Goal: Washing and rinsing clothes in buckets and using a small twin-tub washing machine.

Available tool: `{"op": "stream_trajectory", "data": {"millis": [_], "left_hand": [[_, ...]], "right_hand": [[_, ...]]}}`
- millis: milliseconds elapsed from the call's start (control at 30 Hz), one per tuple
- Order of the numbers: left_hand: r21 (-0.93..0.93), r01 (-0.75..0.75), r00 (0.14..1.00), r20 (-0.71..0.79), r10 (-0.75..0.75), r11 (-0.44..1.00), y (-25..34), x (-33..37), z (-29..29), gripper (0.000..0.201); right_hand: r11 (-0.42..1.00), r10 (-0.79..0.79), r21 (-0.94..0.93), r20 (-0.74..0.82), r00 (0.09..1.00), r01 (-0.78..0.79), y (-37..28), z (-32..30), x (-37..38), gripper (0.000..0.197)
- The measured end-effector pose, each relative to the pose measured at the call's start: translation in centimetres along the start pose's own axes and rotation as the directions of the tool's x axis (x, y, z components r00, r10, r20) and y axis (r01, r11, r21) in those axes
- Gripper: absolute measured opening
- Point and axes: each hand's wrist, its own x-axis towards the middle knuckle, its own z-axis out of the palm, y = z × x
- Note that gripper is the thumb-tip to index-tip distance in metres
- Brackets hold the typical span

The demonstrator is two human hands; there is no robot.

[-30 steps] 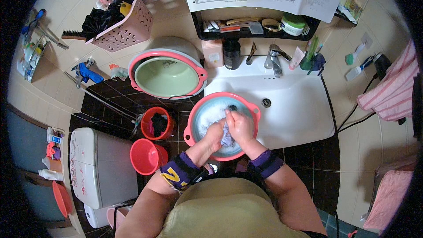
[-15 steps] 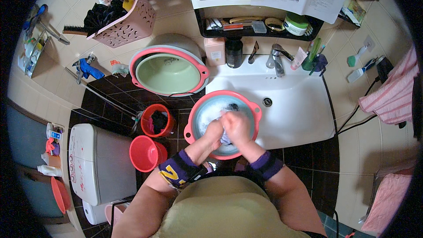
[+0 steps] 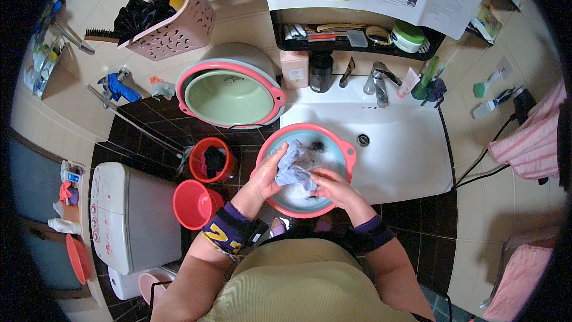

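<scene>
A wet, crumpled light-blue cloth is held up over a round basin with a pink rim and blue inside. My left hand grips its left side, with the thumb along the edge. The fingers of my right hand pinch its lower right end. White suds cover much of the water below, and a small dark patch, which I cannot make out, shows near the basin's far side. The basin overlaps the left part of the white sink.
Left of the basin stand a red bucket and an orange-red bucket holding dark cloth. A green basin leans behind them against the wall. The faucet, bottles and tubes line the sink's back. A white lidded bin-like appliance stands far left.
My hands were pressed together low in the basin, blurred by motion. Now they are apart, with the blue cloth lifted and spread between them. The view has shifted slightly.
</scene>
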Motion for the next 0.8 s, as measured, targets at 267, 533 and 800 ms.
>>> {"op": "stream_trajectory", "data": {"millis": [267,533,800], "left_hand": [[0.325,-0.029,0.985,-0.153,0.083,0.945,-1.0,-0.3,-1.6,0.037],[0.785,-0.028,0.991,-0.06,0.12,0.619,-0.4,-0.8,-1.9,0.028],[0.576,-0.069,0.968,-0.16,0.195,0.814,-1.5,-0.7,-0.8,0.021]], "right_hand": [[0.971,-0.07,0.227,-0.009,0.998,0.07,-2.9,0.8,-0.3,0.019],[0.959,-0.242,-0.154,-0.008,0.97,0.238,-4.7,0.9,-0.8,0.036],[0.886,-0.369,-0.343,-0.112,0.923,0.313,-2.7,-0.7,1.2,0.019]]}}
